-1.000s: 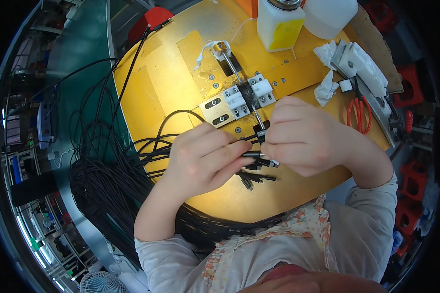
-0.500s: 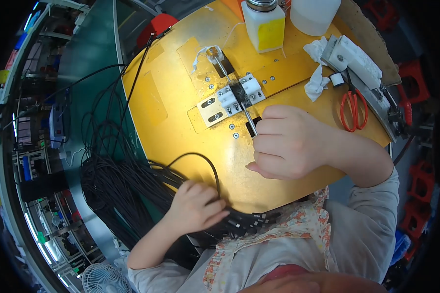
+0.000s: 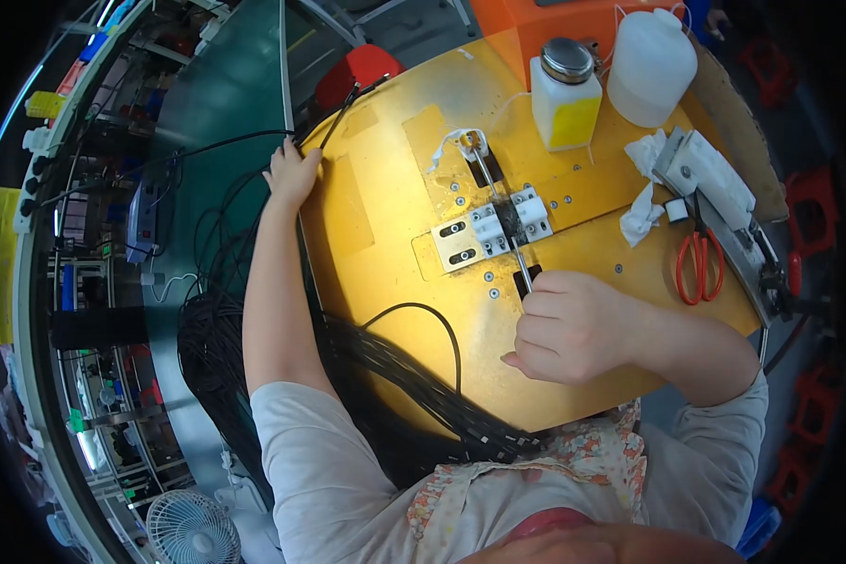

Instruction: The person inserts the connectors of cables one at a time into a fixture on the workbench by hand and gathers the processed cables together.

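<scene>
My right hand [image 3: 573,327] is wrapped round the near end of a metal lever [image 3: 523,268] that runs out of a small white-and-metal clamping fixture [image 3: 489,230]. Stretched far out, my left hand [image 3: 291,176] lies at the table's left edge, its fingers apart over the black cables. Two cable ends [image 3: 352,94] with connectors reach past its fingertips onto the yellow table. A thick bundle of black cables [image 3: 399,362] runs along the near left edge towards my lap, with several small connector tips [image 3: 484,434] at its end. White string hangs on the fixture's far end.
Red-handled scissors [image 3: 696,268] lie at the right beside a white block on a metal bar [image 3: 714,179] and crumpled tissue [image 3: 641,216]. A pump-top bottle [image 3: 566,103] and a white plastic jug [image 3: 650,70] stand at the back. A fan [image 3: 193,528] is at lower left.
My left hand has left the near cable bundle and reached forward to the cables at the far left edge. My right hand keeps its grip on the lever. The view has shifted.
</scene>
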Tool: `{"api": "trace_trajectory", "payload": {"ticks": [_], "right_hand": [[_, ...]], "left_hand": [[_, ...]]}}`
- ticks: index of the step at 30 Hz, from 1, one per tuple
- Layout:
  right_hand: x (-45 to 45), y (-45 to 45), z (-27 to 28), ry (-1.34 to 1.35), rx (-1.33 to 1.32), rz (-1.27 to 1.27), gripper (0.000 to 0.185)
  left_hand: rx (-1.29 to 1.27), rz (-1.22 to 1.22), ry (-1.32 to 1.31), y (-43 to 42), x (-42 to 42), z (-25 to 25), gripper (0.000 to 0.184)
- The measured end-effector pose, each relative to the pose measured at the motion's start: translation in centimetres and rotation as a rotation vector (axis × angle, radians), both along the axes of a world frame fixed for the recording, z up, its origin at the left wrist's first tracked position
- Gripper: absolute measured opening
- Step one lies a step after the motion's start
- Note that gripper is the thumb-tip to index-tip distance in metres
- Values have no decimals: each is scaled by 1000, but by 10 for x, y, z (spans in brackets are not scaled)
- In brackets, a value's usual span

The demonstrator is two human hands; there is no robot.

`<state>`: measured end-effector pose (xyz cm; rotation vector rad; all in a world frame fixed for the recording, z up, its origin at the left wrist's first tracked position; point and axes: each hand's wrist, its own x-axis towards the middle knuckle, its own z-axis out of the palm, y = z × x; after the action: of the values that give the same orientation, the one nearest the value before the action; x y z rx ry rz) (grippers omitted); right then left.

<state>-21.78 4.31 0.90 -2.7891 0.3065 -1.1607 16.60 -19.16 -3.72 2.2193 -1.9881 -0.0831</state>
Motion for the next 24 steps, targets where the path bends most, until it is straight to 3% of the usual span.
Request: {"api": "trace_trajectory", "payload": {"ticks": [1, 3, 5, 8, 11, 14, 17, 18, 20, 21, 24], "right_hand": [[0, 0, 0, 4, 5, 3, 26], [0, 0, -1, 12, 16, 10, 25], [-1, -1, 0, 25, 24, 4, 25], [1, -1, 1, 27, -10, 1, 26], [4, -1, -2, -3, 6, -2, 26], [7, -2, 2, -33, 46, -9, 29], [13, 1, 16, -68, 322, -13, 18], [18, 2, 22, -94, 520, -13, 14], [29, 6, 33, -161, 923, -19, 24], [33, 5, 35, -159, 938, -22, 29], [41, -4, 33, -171, 902, -55, 37]], "left_hand": [[-24, -1, -42, 6, -9, -2, 78], [-266, -217, -135, 32, -16, -9, 57], [-347, -358, -86, 65, -22, 0, 40], [-205, -478, -68, 110, -30, 24, 25], [66, -304, 44, 141, -49, 46, 24], [172, -132, -37, 143, -59, 55, 23], [-38, -89, 39, 147, -60, 74, 26], [-252, -197, 190, 149, -51, 76, 27], [-337, -132, 455, 158, -38, 85, 25], [-387, -108, 551, 162, -32, 89, 25], [-598, -126, 472, 179, -37, 108, 16]]}}
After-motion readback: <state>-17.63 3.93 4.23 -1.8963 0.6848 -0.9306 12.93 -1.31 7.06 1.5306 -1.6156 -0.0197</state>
